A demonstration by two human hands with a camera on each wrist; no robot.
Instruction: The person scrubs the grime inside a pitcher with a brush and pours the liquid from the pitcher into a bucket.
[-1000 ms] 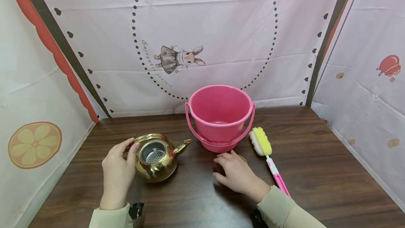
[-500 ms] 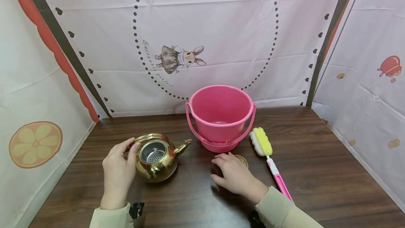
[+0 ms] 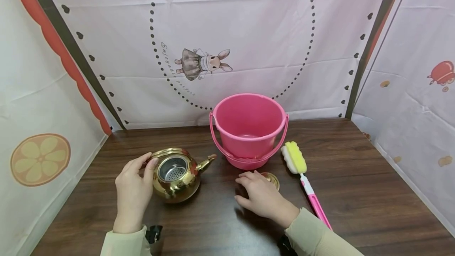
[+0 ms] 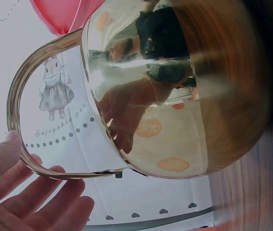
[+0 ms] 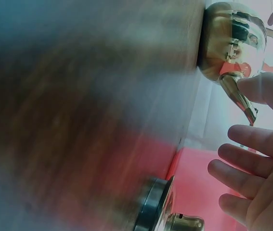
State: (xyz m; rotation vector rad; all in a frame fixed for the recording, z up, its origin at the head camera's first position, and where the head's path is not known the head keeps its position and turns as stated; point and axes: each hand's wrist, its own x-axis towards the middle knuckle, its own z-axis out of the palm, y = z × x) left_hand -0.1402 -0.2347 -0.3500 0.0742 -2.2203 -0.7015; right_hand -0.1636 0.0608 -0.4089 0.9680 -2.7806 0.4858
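Note:
In the head view, a shiny gold teapot [image 3: 188, 187] stands at the left of the table, uncovered, with a perforated strainer inside its mouth and its spout towards the right. My left hand [image 3: 133, 189] pinches its looped handle [image 4: 14, 91] between thumb and fingers, which the left wrist view shows closely. My right hand [image 3: 264, 197] hovers low over the table with loosely bent, parted fingers and nothing in them. Beside it lies the gold lid [image 3: 274, 181], partly covered by the hand in the head view. The lid's knob [image 5: 187, 222] points up towards the right palm.
A pink bucket [image 3: 245, 153] with its handle lowered stands behind the right hand. To the right lies a bottle brush [image 3: 296, 159] with a yellow and white sponge head and a pink handle. Printed cloth walls [image 3: 270, 31] enclose the wooden table [image 3: 355, 177].
My right hand has drifted slightly left, so more of the lid shows. The left hand keeps its hold on the teapot, which has stayed put. The head view has shifted a little.

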